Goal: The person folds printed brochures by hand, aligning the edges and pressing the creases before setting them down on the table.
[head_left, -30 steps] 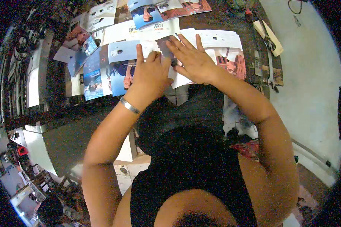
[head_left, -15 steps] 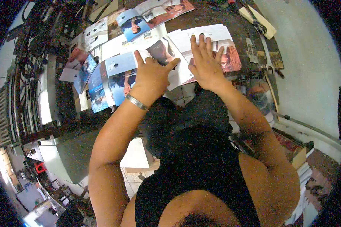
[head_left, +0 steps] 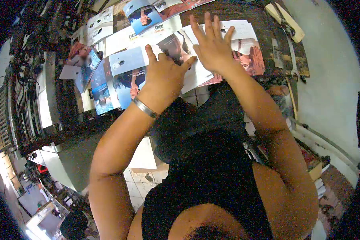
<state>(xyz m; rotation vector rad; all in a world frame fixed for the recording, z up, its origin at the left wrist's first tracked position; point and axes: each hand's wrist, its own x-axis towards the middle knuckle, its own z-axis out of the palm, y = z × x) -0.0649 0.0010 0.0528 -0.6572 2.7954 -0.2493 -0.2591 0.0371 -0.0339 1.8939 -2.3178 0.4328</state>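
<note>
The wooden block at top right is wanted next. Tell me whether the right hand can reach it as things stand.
Probably yes. The right hand lies flat and empty on the printed sheets, and the wooden block sits further right on the tabletop, nothing standing between them.

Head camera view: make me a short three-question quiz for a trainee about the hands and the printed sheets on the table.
1. True or false: the right hand lies flat, fingers spread, on the printed sheets.
2. Pick one: the metal bracelet is on A) the left wrist, B) the right wrist, C) neither wrist.
3. Fill in: the punched card just beside the left hand has a pale ___ top band.

Key: 1 true; 2 A; 3 blue.
</note>
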